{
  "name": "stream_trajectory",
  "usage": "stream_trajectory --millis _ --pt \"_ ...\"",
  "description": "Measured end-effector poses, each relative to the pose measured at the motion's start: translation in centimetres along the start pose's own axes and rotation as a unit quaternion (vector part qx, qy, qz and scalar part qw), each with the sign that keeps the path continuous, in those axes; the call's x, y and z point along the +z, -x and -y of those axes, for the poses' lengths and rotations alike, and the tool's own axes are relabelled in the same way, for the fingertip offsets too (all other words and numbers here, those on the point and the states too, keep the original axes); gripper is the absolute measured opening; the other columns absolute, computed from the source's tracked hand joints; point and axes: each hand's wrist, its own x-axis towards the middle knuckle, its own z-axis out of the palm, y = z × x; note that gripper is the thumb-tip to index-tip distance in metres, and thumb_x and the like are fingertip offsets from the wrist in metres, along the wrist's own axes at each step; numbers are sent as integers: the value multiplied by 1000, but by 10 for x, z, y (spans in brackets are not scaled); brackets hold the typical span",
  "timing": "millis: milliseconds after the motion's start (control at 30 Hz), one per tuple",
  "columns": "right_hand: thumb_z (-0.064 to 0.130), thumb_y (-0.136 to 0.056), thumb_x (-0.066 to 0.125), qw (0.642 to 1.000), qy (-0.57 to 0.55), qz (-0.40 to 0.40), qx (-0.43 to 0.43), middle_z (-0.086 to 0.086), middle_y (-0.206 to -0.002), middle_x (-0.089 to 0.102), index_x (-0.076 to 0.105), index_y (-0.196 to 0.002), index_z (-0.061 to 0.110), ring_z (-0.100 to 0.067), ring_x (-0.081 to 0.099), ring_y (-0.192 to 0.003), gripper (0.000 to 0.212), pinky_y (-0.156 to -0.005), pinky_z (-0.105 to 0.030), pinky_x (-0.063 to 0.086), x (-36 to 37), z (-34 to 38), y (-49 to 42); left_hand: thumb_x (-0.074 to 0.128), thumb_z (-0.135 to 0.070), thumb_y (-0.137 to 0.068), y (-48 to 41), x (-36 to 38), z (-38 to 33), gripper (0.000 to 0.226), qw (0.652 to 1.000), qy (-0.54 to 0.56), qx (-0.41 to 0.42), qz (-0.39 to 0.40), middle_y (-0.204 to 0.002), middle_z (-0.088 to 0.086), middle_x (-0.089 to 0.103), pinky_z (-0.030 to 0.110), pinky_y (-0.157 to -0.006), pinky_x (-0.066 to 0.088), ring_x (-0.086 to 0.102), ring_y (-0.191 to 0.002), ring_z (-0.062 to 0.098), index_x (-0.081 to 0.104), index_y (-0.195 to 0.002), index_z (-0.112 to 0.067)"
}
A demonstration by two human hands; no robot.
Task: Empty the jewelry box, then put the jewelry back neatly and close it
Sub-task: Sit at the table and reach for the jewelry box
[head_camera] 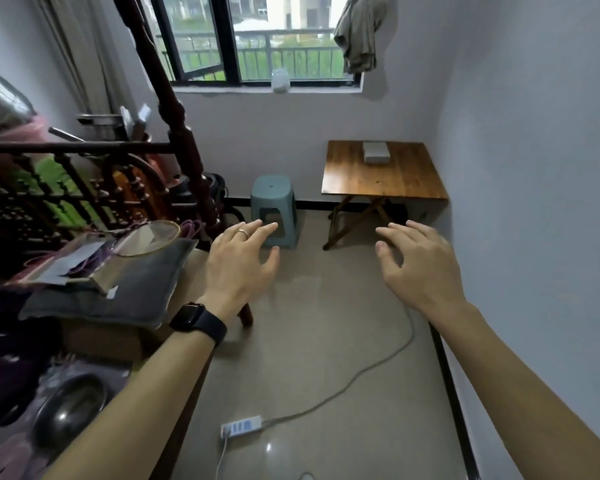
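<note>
So the left hand (238,268) and right hand (420,265) are both up in the air, fingers (260,226) spread loose, gripping nothing. The box (376,152) sits shut on the counter (381,181), well beyond the right fingers.

I see the jewelry box (376,152) on the table's (378,183) far edge, with the stool (273,199) left of the table.

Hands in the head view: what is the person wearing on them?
The left hand has a thin silver ring and, at the wrist, a black rectangular smartwatch on a black band. The right hand shows nothing worn. No sleeves show.
</note>
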Motion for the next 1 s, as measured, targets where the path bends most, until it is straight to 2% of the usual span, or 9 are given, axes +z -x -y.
stream_trajectory --millis 133,533,667,1000 --pt "43 -95 45 1000 14 -6 12 6 -134 65 68 -128 28 -19 46 -136 43 -112 -42 35 37 -3 -73 57 -44 -95 -87 22 28 50 1000 -10 22 -7 -148 0 53 46 -118 31 40 -141 23 53 -143 -32" --pt "44 -96 43 1000 14 5 -4 5 -133 65 68 -128 26 -20 47 -135 44 -112 -44 36 159 -27 -284 57 -44 -95 -294 113 102 49 1000 -9 16 -5 -147 3 54 45 -117 32 40 -141 23 54 -142 -31" --pt "43 -96 45 1000 2 4 -24 4 -133 66 68 -127 26 -20 49 -134 43 -110 -47 39 210 -38 -371 55 -45 -94 -371 145 126 49 1000 -22 4 -13 -146 3 55 44 -116 33 41 -140 24 55 -142 -31" --pt "47 -97 40 998 -11 40 -49 7 -136 63 66 -130 28 -17 45 -136 47 -114 -44 37 309 -46 -560 60 -41 -94 -549 204 175 49 998 -30 -43 -16 -147 1 54 43 -116 30 39 -141 22 56 -141 -31"
